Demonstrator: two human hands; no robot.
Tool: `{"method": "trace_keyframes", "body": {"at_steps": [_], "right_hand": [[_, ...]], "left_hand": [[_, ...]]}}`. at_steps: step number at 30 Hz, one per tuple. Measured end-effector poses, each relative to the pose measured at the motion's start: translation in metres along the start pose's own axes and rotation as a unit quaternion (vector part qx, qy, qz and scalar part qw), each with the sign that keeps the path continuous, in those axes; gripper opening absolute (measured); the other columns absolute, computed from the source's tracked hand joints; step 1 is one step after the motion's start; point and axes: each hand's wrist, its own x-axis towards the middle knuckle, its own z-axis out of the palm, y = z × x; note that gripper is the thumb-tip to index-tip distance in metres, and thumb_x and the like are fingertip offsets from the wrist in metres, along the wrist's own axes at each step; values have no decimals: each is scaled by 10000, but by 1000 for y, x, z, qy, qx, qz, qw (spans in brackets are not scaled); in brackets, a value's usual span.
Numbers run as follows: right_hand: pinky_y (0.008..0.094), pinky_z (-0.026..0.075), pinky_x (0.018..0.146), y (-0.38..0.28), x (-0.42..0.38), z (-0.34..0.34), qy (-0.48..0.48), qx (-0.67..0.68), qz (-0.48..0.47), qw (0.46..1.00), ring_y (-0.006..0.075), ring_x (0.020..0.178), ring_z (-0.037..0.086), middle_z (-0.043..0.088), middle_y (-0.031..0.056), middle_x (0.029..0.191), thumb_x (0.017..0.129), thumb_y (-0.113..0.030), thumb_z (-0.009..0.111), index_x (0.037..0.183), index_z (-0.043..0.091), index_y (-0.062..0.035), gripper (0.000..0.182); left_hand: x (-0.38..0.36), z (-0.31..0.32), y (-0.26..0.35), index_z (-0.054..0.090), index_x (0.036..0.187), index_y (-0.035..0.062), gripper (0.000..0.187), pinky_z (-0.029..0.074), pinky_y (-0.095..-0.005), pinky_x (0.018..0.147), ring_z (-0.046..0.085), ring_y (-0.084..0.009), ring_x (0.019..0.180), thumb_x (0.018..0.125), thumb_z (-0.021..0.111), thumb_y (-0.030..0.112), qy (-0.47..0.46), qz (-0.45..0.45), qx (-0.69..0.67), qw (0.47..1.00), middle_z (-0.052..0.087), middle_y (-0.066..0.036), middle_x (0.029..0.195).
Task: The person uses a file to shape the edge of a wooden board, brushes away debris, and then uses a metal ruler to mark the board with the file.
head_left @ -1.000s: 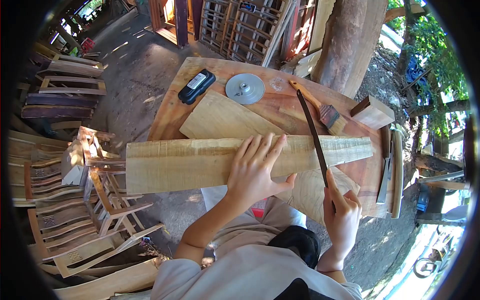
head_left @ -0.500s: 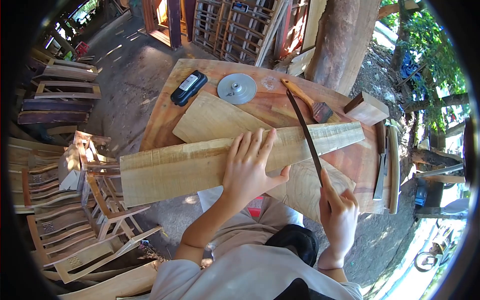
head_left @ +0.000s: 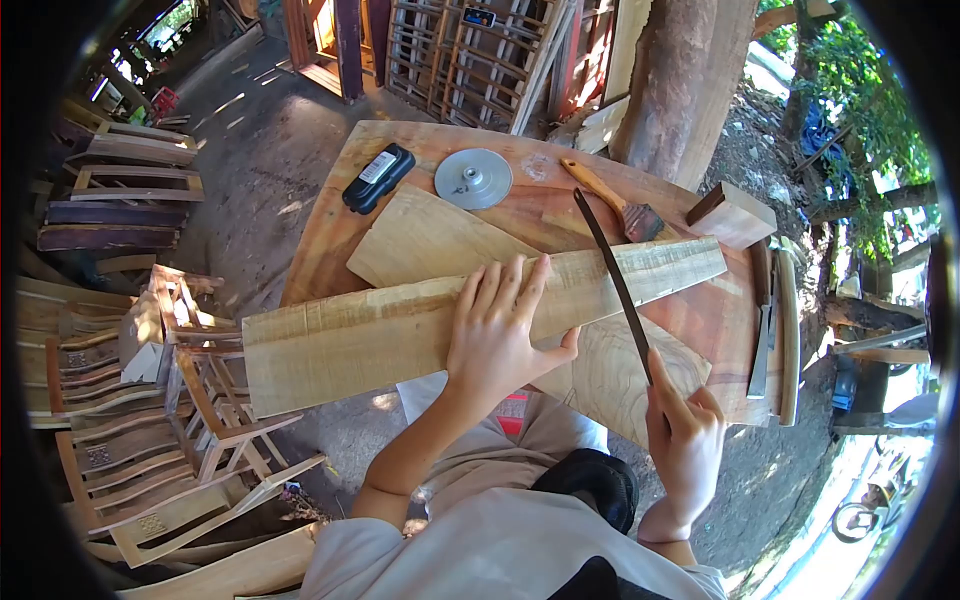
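A long pale wooden board (head_left: 350, 335) lies slantwise over the table, its left end reaching past the edge. Pressed flat on top of it is my left hand (head_left: 497, 325), fingers stretched and thumb spread out. My right hand (head_left: 686, 430) is closed around the near end of a long, narrow dark file (head_left: 622, 285). The file crosses the board toward its right end, tip pointing away from me; its handle is hidden in my fingers. Under the board are a pale wooden piece (head_left: 430, 240) and another grained piece (head_left: 625, 370).
On the wooden table (head_left: 325, 250) are a black case (head_left: 379, 177), a grey metal disc (head_left: 473, 180), a paintbrush (head_left: 610, 200), a wood block (head_left: 733, 215) and a chisel-like tool (head_left: 762, 350). Wooden chair frames (head_left: 130, 440) stand at left; a tree trunk (head_left: 685, 90) rises behind.
My right hand has drawn the file slightly toward me and to the right. My left hand stays flat on the board, which keeps nearly the same place.
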Motion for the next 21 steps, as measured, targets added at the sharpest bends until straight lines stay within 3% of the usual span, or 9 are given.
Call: {"method": "trace_keyframes", "body": {"at_steps": [1,5,7,8,15,17,21], "right_hand": [[358,411,536,1,7,8,15,0,-11,1000,215,504,428,436,64,496,846,26,676,1324,696,-69,488],[380,449,554,8,40,33,26,-3,-29,999,235,514,452,471,77,510,832,21,672,1336,684,-75,513],[380,451,552,9,41,32,25,13,-26,999,243,518,458,477,79,510,836,21,672,1330,688,-79,504],[381,448,551,9,38,31,32,8,-32,999,240,514,460,473,81,507,843,14,677,1330,690,-80,496],[354,397,535,5,-15,-13,-11,14,7,1000,220,462,374,420,66,479,863,2,709,1342,691,-79,486],[342,382,529,5,-14,-13,-6,11,15,1000,218,460,342,409,57,473,857,15,711,1333,701,-90,488],[351,408,541,5,10,6,12,0,-10,1000,220,478,387,415,67,485,852,11,709,1349,688,-95,508]], "left_hand": [[1,-1,0,640,1336,-26,772,492,-445,1015,658,-347,1051,735,799,431,14,10,13,1000,676,-202,1170],[1,-1,1,646,1331,-27,770,491,-439,1014,655,-352,1067,735,798,436,15,0,5,1000,680,-199,1170],[-1,0,1,629,1354,-21,787,461,-452,1062,643,-350,1106,760,774,474,6,-11,7,1000,672,-203,1201],[-1,1,2,612,1377,-16,805,430,-465,1111,631,-348,1145,785,749,511,-6,-22,6,1000,664,-208,1231],[0,3,0,614,1374,-14,802,433,-463,1110,630,-347,1135,782,743,513,-7,-23,-11,1000,666,-205,1236],[2,0,0,653,1315,-25,750,505,-438,988,650,-346,1042,742,792,437,23,-2,11,1000,676,-194,1168],[1,1,1,651,1321,-23,756,507,-433,976,646,-342,1031,740,791,440,27,4,20,999,674,-187,1165]]}}
